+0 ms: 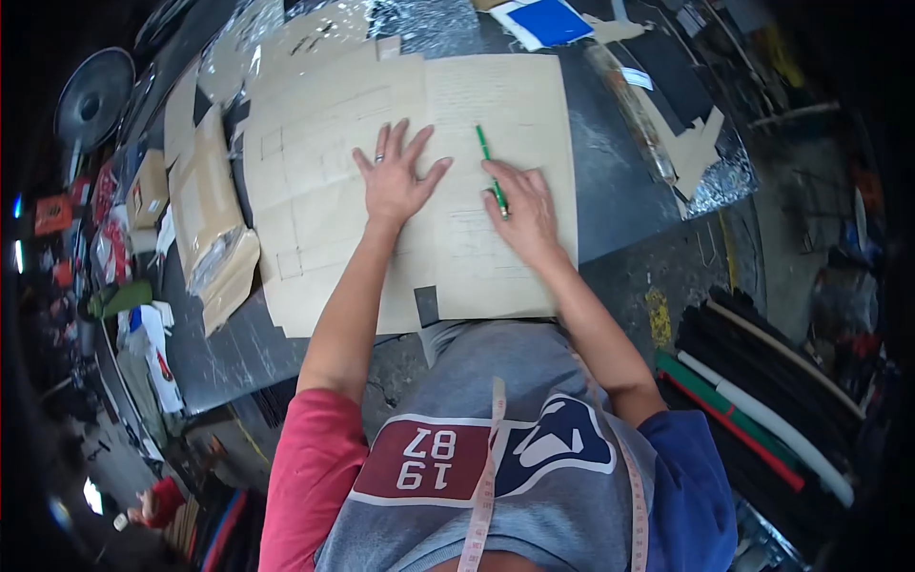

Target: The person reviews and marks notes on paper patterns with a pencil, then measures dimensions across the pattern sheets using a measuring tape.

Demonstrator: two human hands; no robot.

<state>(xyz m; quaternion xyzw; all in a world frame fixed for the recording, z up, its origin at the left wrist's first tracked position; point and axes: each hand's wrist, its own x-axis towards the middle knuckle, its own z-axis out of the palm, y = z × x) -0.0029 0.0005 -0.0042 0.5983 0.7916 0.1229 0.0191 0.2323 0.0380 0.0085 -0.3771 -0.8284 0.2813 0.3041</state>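
A large sheet of brown pattern paper (334, 229) with drawn lines lies on the dark table in front of me. My left hand (393, 181) rests flat on it, fingers spread, a ring on one finger. On the right, my right hand (522, 205) lies on the paper with its fingers curled round a green pencil (483, 143). One end of the pencil points away from me, the other shows below the fingers. Rows of faint handwriting (467, 243) run down the right part of the paper. A tape measure (483, 486) hangs round my neck.
A wrapped brown package (205, 195) lies left of the paper. Crinkled clear plastic (419, 24) and a blue piece (551, 21) are at the back. Dark sheets and paper scraps (667, 86) lie at the right. Fabric rolls (762, 400) stand below right; another person (157, 502) is at lower left.
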